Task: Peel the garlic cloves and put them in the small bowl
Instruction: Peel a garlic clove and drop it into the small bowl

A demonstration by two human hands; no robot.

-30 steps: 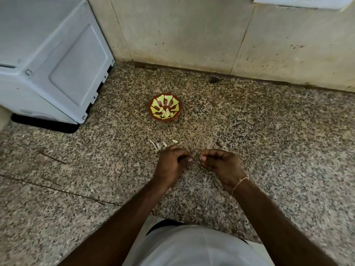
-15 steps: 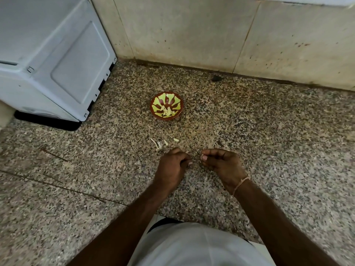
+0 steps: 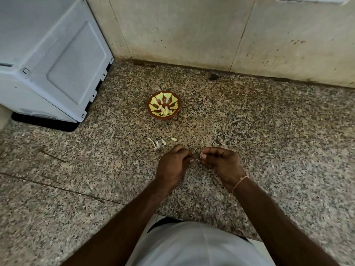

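A grey plastic appliance [image 3: 48,60] stands at the left of the speckled granite surface [image 3: 269,131], and the small red-brown bowl with a yellow-green pattern [image 3: 163,105], holding pale peeled garlic cloves [image 3: 165,111], sits near the middle. Loose pale garlic pieces [image 3: 160,142] lie between bowl and hands. The left hand [image 3: 173,164] and right hand [image 3: 221,162] meet fingertip to fingertip with fingers curled; whatever they pinch is too small to identify.

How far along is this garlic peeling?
Some pale peeled cloves already lie in the small bowl. Both hands, left hand and right hand, meet fingertip to fingertip, apparently working something too small to make out. Loose garlic bits remain on the counter.
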